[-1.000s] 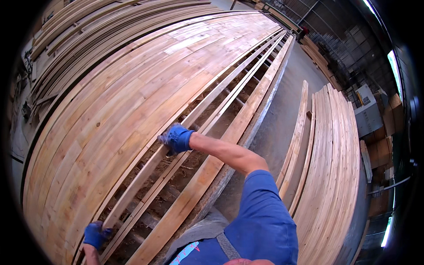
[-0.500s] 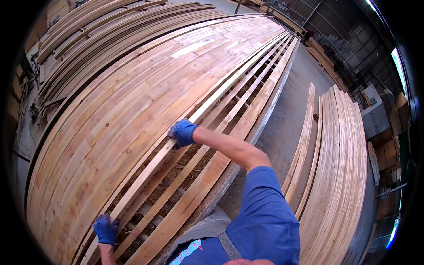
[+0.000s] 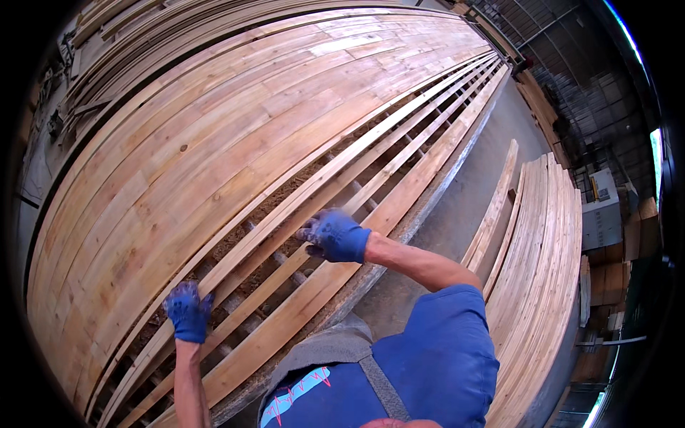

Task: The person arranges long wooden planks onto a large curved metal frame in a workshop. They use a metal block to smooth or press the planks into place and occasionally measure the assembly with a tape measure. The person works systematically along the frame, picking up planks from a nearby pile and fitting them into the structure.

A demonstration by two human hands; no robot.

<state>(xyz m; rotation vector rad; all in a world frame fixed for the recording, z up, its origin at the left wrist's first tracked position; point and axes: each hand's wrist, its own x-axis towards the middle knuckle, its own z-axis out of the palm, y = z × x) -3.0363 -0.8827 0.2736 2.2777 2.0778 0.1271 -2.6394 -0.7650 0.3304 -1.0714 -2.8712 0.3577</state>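
Observation:
My left hand, in a blue glove, is closed over a long narrow wooden strip near its lower end, thumb on one side and fingers on the other. My right hand, gloved alike, is above the loose strips with its fingers apart and nothing in them; it is slightly blurred. Beneath and beside it run another narrow strip and a wider board. Left of the held strip lies a broad surface of close-set boards, with a gap between.
Dark bars and wood debris show in the gaps. A metal edge borders the bench on the right. Beyond it, long boards are stacked near a grey box-shaped unit. More planks lie at the far left.
The held strip has shifted right, away from the close-set boards, widening the gap there. My right hand has let go of it and moved right and nearer. My left hand has moved slightly up and right.

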